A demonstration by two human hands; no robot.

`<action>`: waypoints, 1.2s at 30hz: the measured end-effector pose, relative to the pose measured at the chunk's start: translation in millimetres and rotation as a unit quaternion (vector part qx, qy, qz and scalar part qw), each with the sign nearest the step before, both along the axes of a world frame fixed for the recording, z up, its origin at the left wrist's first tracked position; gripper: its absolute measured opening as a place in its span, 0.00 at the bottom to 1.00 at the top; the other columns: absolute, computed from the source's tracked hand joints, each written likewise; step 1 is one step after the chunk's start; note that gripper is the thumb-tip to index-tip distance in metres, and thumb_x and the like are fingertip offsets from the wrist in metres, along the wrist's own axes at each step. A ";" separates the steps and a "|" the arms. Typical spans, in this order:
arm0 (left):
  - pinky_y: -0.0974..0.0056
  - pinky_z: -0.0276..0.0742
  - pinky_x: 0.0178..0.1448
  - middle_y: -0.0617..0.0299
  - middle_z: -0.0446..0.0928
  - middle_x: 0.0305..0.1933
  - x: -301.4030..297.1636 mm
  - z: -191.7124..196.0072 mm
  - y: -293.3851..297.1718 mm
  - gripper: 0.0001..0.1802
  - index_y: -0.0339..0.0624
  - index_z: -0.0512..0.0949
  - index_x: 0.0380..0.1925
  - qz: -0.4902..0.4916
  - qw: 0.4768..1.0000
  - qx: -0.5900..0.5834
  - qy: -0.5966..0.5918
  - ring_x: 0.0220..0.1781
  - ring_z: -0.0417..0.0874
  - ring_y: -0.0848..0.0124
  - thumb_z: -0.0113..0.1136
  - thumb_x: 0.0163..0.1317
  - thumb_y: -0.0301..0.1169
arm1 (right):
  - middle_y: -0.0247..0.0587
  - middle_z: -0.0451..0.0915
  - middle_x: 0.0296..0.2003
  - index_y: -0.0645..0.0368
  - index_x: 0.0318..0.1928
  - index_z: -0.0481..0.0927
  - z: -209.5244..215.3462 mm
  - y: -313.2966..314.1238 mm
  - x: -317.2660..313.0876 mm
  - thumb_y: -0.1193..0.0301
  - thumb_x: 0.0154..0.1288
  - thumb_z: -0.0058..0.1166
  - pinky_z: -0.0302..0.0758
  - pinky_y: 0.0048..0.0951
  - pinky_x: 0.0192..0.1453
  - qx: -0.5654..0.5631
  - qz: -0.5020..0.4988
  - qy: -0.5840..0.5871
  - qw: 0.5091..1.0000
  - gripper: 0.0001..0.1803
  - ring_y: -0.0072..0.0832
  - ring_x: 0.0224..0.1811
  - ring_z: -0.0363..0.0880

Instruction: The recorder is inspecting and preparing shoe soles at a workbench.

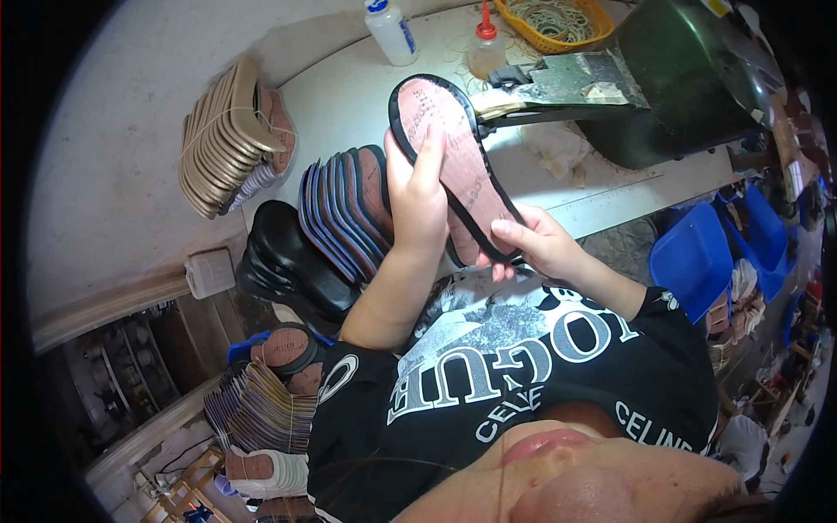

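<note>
A black shirt fills the foreground, and above it both hands clamp a reddish insole with a black rim: the left hand grips its side, the right hand pinches its lower end. Its upper end nears a dark machine. Stacked insoles stand left; bottles and a yellow basket sit on the table.

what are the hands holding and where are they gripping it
Both hold one shoe insole, reddish with a black rim. The left hand grips its left edge near the middle; the right hand pinches the lower end.
</note>
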State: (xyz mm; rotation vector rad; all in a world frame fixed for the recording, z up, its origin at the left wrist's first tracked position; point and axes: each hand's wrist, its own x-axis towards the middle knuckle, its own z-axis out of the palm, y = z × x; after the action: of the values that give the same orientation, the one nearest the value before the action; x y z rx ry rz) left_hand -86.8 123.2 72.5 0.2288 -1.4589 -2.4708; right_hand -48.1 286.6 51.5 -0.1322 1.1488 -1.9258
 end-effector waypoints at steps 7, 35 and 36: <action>0.62 0.60 0.63 0.56 0.69 0.50 -52.1 -35.4 -12.0 0.19 0.32 0.76 0.44 0.002 0.986 -0.164 -0.017 0.55 0.67 0.64 0.60 0.60 0.36 | 0.41 0.80 0.24 0.61 0.45 0.74 -5.1 8.0 -9.0 0.60 0.72 0.46 0.70 0.17 0.23 -0.020 -0.104 0.023 0.994 0.16 0.19 0.18 0.75; 0.60 0.59 0.62 0.54 0.70 0.48 56.8 -67.4 -98.9 0.15 0.35 0.73 0.43 0.009 0.864 -0.483 -0.144 0.54 0.66 0.60 0.56 0.65 0.37 | 0.26 0.73 0.19 0.58 0.36 0.76 -20.9 -19.9 -9.4 0.61 0.68 0.55 0.62 0.15 0.19 0.096 0.120 0.027 0.988 0.12 0.11 0.16 0.67; 0.58 0.58 0.62 0.53 0.70 0.49 66.1 -69.1 -94.9 0.13 0.38 0.74 0.42 0.024 0.838 -0.532 -0.119 0.54 0.65 0.58 0.57 0.63 0.36 | 0.26 0.73 0.19 0.57 0.36 0.77 -38.5 -15.7 -14.1 0.60 0.67 0.55 0.62 0.15 0.20 0.104 0.123 0.026 0.987 0.13 0.11 0.17 0.67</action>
State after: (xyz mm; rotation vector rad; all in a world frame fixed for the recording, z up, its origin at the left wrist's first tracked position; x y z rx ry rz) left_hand -20.6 28.3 3.4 0.3221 -2.6042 -1.2728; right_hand -62.2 271.0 13.0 -0.2023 1.2969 -1.5856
